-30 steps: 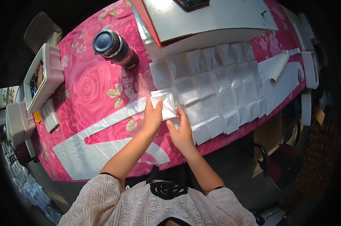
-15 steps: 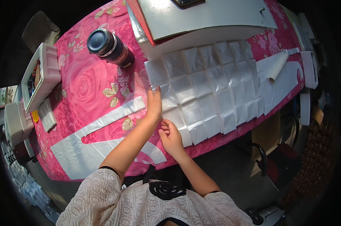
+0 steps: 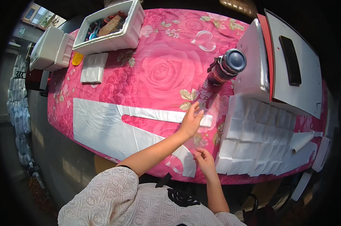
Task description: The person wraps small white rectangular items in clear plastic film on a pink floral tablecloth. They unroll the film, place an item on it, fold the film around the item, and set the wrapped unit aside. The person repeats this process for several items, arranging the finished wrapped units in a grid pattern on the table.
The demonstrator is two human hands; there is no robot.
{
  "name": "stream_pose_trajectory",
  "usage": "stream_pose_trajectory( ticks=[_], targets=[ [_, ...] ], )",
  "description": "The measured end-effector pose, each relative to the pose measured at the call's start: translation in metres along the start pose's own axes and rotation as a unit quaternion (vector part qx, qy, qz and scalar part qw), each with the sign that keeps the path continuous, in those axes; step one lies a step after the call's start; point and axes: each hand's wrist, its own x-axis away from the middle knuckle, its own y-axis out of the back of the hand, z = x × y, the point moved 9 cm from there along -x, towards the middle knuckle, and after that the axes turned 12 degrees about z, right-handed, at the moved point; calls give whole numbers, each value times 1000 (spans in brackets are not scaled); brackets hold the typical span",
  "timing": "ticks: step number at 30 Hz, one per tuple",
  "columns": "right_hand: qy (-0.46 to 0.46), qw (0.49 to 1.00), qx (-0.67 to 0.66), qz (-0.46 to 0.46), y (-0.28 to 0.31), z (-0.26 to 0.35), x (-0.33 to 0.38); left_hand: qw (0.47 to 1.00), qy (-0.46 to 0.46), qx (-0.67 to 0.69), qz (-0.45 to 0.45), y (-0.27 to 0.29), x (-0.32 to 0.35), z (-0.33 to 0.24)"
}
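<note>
A white plastic sheet cut like a flat carrier bag (image 3: 102, 126) lies on the table to the left, two strap-like strips running right. My left hand (image 3: 191, 122) is over the end of the upper strip, fingers apart, with no grip on it visible. My right hand (image 3: 206, 164) hovers just right of the lower, curved strip's end, fingers loosely curled and nothing visible in them. Close to its right, rows of small, flat, whitish plastic packets (image 3: 249, 139) overlap across the table. They cover part of another white sheet (image 3: 304, 160).
A dark flask (image 3: 225, 67) stands beyond my hands. On the right, a white box (image 3: 249, 71) carries a board with a phone (image 3: 290, 60). A foam box of tools (image 3: 134, 28), folded white plastic (image 3: 94, 67) and a yellow round item (image 3: 77, 58) are far left. A paper roll (image 3: 301, 142) lies right.
My view has swung left. Both hands have moved from the packets' left edge toward the strip ends of the left sheet. The packets stay in their rows.
</note>
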Motion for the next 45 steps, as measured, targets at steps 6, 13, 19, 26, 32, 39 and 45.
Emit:
stream_pose_trajectory(
  ticks=[6, 13, 19, 26, 32, 39, 45],
  targets=[
    [-8, 990, 86, 108, -145, 43, -107, 962, -75, -111, -239, 297, 56, -12],
    [45, 980, 134, 140, -339, 93, -297, 825, 11, -332, -457, 598, 112, -30],
    [51, 976, 205, 47, -421, 97, -389, 841, 126, -345, -397, 693, 82, 22],
    [27, 985, 170, 10, -450, 111, -391, 734, 0, -524, -432, 665, 69, -31],
    [25, 992, 125, 15, -453, 103, -398, 871, -4, -380, -312, 579, 59, -11],
    [41, 988, 145, 40, -454, 97, -413, 885, -39, -374, -276, 555, 47, -15],
    [206, 913, 351, 36, -438, 152, -366, 878, -110, -370, -282, 568, 69, -49]
  ],
)
